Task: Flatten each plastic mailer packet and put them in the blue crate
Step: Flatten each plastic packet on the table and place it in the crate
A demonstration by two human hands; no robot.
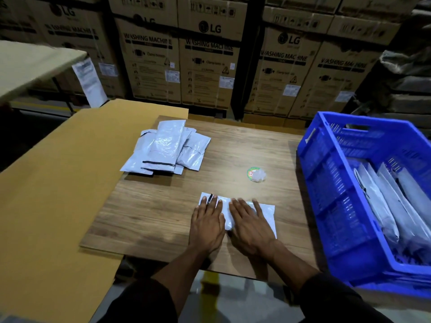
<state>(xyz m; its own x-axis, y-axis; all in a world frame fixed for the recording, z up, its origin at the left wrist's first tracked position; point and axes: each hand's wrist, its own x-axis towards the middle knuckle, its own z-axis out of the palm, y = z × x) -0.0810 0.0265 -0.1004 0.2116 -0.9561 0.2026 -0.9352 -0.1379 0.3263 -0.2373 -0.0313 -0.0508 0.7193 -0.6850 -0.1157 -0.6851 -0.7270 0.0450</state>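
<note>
A single view is given, taken from a wide-angle camera worn on the head. The scene is looked at forward and steeply downward, so that the wooden surface [163,217] is seen from above and from its near edge. The hands, left [206,226] and right [250,226], are caught close below the lens, low in the middle of the frame, with the forearms entering from the bottom edge. The blue crate [331,183] is cut off at the right border. Stacked cardboard boxes [210,54] are seen farther off along the top, bent by the lens
</note>
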